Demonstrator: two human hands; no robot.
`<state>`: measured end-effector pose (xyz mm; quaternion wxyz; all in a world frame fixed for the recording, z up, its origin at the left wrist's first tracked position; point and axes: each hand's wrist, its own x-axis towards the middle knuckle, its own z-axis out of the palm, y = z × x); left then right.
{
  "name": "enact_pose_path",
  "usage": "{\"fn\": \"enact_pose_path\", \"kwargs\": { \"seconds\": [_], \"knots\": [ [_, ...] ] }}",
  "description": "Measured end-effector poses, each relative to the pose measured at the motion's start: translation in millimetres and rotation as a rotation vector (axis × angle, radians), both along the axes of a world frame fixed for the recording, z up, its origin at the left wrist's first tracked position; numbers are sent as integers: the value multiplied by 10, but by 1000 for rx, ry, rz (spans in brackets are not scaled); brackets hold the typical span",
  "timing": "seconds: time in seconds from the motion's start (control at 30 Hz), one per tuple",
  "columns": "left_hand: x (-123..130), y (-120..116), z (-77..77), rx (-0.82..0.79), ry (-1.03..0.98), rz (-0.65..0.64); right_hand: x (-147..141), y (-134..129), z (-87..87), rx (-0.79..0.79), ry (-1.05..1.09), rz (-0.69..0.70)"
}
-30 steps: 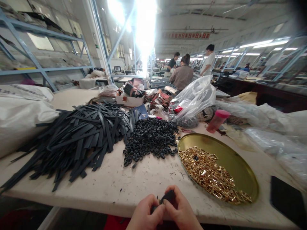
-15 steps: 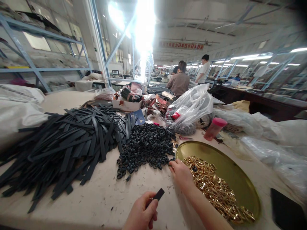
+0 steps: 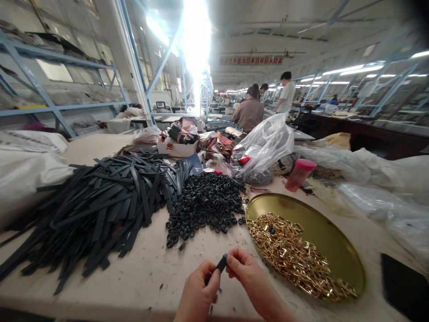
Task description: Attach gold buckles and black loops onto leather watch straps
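My left hand (image 3: 200, 286) is closed round a short black strip (image 3: 221, 264) near the table's front edge. The fingers of my right hand (image 3: 241, 268) are pinched at the strip's upper end; whatever small piece they hold there is too small to make out. Beyond my hands lies a heap of small black loops (image 3: 208, 201). A big pile of long black strips (image 3: 110, 201) spreads to the left. Gold metal buckles (image 3: 295, 255) fill part of a round gold tray (image 3: 321, 223) at the right, with one dark loop among them.
A pink-lidded container (image 3: 300, 174) stands behind the tray, near a clear plastic bag (image 3: 264, 143). A box (image 3: 177, 149) of bundles is at the back. A flat black object (image 3: 404, 284) lies at the right edge. People are farther off.
My right hand has moved from the edge of the black loop heap down and back to the strip in my left hand. The two hands are now together.
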<state>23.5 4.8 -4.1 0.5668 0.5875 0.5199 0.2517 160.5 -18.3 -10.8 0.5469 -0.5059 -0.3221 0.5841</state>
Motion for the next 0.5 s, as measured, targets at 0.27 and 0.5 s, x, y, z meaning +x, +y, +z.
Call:
{"fn": "enact_pose_path", "kwargs": {
  "seconds": [0.27,0.5],
  "knots": [
    [-84,-131,81,4,46,-142,-92,-178,-31,15,-29,34],
    [-142,-245,84,52,-68,-124,-217,-319,42,44,54,34]
  ]
}}
